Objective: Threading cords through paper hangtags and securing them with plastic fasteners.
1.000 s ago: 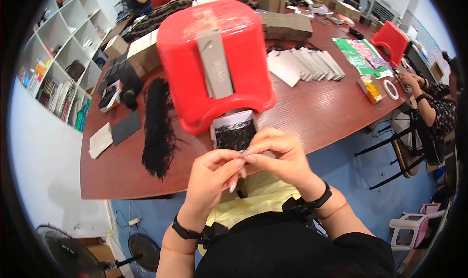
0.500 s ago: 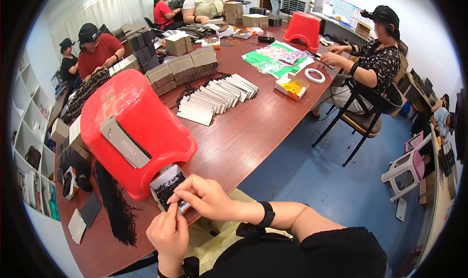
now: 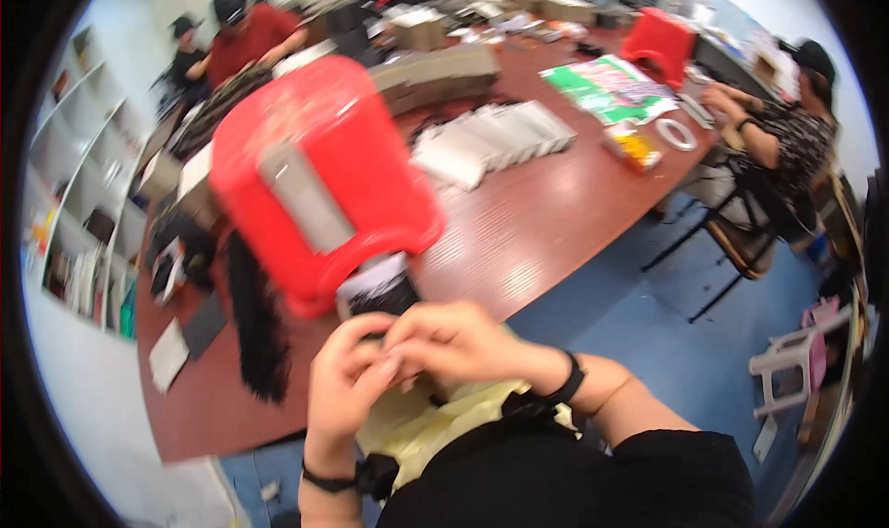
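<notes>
My left hand (image 3: 350,380) and my right hand (image 3: 468,343) meet at the table's near edge, fingertips pinched together. Whatever lies between the fingers is too small and blurred to make out. Just beyond them stands a small white box (image 3: 375,276) of black bits, partly covered by my fingers. Over the box leans a red plastic stool (image 3: 306,102), lying tipped on the table. A grey stack of card tags (image 3: 304,194) rests on the stool's upper face. Beside it hangs a bundle of black cords (image 3: 255,324).
Fanned light-grey cards (image 3: 495,141) lie on the brown table (image 3: 528,222). A yellow-filled box (image 3: 634,148), a white tape ring (image 3: 676,135) and green sheets (image 3: 602,85) are farther right. Another red stool (image 3: 659,42) stands beyond. A person (image 3: 787,130) sits at the right; others work at the far side.
The view has swung, so the table sits higher and farther right. My hands have come away from the box toward me, and their fingertips are now closer together.
</notes>
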The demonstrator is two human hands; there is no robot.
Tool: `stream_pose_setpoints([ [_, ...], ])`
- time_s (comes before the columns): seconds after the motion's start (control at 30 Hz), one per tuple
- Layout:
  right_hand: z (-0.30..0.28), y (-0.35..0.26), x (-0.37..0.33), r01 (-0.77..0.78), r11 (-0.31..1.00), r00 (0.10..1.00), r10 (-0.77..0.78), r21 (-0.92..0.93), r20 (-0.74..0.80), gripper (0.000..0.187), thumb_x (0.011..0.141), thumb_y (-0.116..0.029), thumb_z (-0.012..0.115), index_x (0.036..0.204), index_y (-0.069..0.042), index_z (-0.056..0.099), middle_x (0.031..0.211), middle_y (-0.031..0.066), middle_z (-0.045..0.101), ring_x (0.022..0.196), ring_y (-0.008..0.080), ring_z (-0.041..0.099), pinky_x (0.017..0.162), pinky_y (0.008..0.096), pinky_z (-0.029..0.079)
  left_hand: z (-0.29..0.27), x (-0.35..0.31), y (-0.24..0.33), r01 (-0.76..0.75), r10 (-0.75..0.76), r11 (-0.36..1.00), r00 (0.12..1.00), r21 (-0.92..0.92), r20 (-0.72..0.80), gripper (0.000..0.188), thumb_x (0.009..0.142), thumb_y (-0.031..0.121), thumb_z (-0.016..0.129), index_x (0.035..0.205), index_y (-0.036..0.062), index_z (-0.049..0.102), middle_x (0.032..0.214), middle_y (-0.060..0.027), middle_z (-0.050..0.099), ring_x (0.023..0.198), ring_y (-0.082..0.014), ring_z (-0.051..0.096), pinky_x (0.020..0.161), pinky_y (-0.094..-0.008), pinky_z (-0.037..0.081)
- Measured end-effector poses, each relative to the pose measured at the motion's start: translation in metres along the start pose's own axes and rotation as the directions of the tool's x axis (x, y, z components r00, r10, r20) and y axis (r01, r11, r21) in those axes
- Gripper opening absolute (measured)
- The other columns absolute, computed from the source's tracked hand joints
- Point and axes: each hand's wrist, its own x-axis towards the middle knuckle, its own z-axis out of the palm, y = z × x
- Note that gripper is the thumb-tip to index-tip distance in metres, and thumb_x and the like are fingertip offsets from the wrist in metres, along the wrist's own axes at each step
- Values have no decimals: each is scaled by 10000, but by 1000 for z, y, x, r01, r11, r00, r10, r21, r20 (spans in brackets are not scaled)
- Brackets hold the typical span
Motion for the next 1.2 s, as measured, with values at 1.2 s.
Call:
stream_pose_setpoints([
  [1.2,-3,-7,23,-464,712,885,351,527,305,149,851,-153,522,898,-15,553,615,24,527,395,13,353,378,136,252,-18,-4,-12,197,-137,843,978,-500,154,126,765,9,595,881,-37,586,669,-7,549,460,-17,378,409,-156,271],
])
